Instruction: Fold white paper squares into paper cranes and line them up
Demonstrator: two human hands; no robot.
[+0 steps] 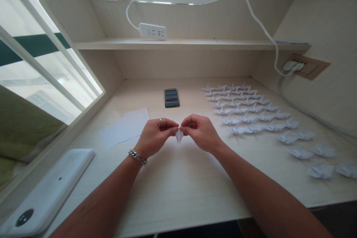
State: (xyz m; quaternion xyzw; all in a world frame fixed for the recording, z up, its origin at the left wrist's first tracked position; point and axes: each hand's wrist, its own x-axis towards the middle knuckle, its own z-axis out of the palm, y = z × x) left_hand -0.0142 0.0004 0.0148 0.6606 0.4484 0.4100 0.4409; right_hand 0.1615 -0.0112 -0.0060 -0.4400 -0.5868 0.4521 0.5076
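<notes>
Between both hands, above the middle of the desk, is a small folded piece of white paper [179,137] with its points hanging down. My left hand [156,134], wearing a ring and a chain bracelet, pinches its left side between thumb and forefinger. On the opposite side, my right hand [201,132] grips it in the same pinch. The fingertips hide the paper's upper part. Rows of white paper cranes [242,109] stand on the desk to the right of my right hand. Flat white paper sheets [122,128] lie by my left hand.
A dark phone-like object [171,98] lies beyond my hands. At the left front is a long white device [52,189] with a round dark spot. The shelf [192,44] holds a power strip [152,31]. A white cable [259,24] hangs to the wall socket [306,66].
</notes>
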